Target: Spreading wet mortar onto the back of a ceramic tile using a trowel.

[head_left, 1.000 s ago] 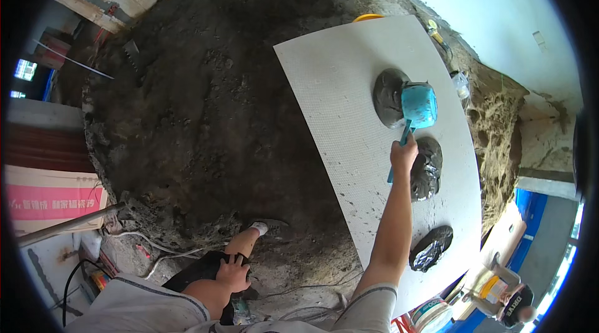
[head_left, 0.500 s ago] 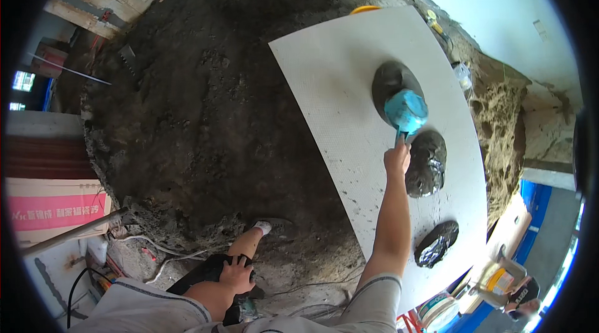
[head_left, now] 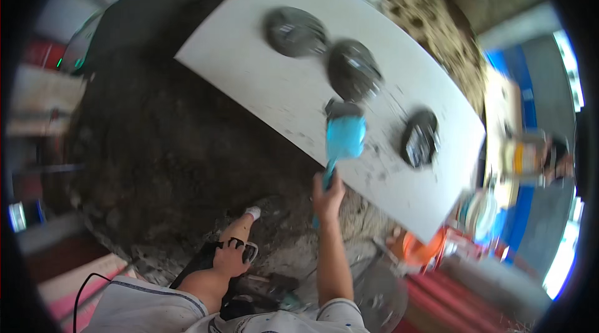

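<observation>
My right hand (head_left: 329, 198) grips the handle of a blue plastic scoop (head_left: 345, 136), held over the near edge of a large pale slab (head_left: 249, 71). Dark wet material, like mortar, shows at the scoop's far rim; motion blur hides how much is inside. On the slab lie three dark glossy mounds: one farthest (head_left: 294, 31), one in the middle (head_left: 354, 71), just beyond the scoop, and a smaller one (head_left: 420, 138) to the right. My left hand (head_left: 231, 259) rests on my bent knee, fingers spread, holding nothing I can see.
Dark, rough wet mortar (head_left: 187, 146) covers the floor left of the slab. Rough sandy material (head_left: 424, 21) lines its far side. An orange bucket (head_left: 424, 247) and a pale tub (head_left: 479, 214) stand by the near right corner. Another person (head_left: 555, 158) is at the far right.
My view has swung right. My right hand has drawn the scoop back from the far mounds toward the slab's near edge. The left hand stays on the knee.
</observation>
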Demonstrator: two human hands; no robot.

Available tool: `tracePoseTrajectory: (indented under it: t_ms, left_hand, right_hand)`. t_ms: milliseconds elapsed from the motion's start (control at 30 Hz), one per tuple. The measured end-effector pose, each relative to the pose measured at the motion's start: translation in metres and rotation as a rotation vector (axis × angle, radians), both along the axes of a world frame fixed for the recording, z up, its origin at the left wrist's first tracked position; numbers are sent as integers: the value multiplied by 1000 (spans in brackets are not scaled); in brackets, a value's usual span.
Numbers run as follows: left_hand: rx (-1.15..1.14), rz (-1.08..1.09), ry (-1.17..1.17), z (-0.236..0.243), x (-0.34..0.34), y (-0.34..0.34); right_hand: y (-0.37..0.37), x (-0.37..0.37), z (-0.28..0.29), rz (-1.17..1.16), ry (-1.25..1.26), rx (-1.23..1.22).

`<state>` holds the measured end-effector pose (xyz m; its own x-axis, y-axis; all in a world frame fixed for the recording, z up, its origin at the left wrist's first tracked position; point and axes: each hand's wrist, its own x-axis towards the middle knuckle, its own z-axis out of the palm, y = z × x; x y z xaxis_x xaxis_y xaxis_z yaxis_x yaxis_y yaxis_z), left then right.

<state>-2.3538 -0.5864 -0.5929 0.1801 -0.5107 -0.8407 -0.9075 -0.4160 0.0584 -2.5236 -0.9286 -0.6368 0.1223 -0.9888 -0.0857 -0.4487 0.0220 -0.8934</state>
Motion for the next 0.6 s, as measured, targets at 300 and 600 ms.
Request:
tracePoseTrajectory:
  t_ms: [300, 600]
  left_hand:
    - [-91, -487, -229, -20, -162, 101]
    - [-165, -860, -519, -112, -232, 340]
  right_hand:
    - [715, -376, 127, -1115, -713, 1084]
    - [1320, -583, -24, -1075, 506, 1317]
